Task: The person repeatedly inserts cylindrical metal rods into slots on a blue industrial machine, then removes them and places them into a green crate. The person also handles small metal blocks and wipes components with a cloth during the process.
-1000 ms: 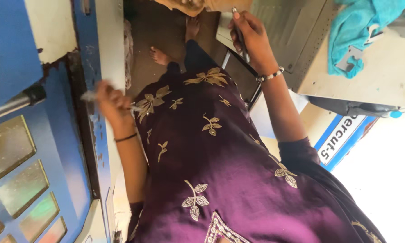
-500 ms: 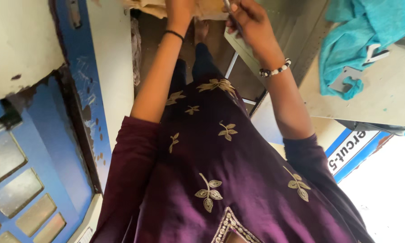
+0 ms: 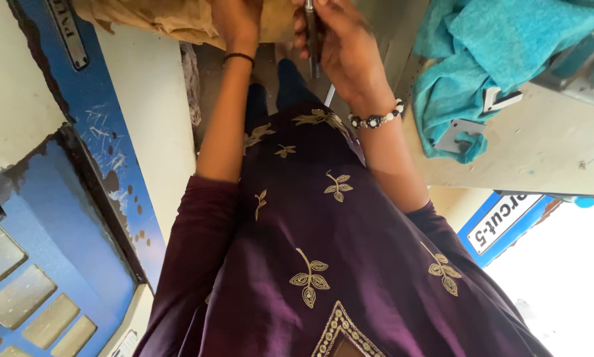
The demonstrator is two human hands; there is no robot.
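My right hand (image 3: 340, 39) is raised at the top middle, its fingers closed around a thin dark metal tool (image 3: 312, 43) that points downward. My left hand (image 3: 239, 20) reaches up beside it and touches a crumpled brown paper or cloth sheet (image 3: 158, 20) at the top edge; its fingers are cut off by the frame. A dark band sits on my left wrist and a beaded bracelet (image 3: 376, 119) on my right. My purple tunic with gold leaf embroidery (image 3: 310, 231) fills the lower middle.
A teal cloth (image 3: 482, 59) lies on a beige table (image 3: 541, 145) at the right, beside small metal parts (image 3: 459, 132). A blue and white door with glass panes (image 3: 52, 218) stands at the left. A blue-edged sign (image 3: 505, 221) hangs under the table.
My left hand has come up from the door at my side to the brown sheet at the top. My right hand has moved toward the middle with the tool. The view has closed in.
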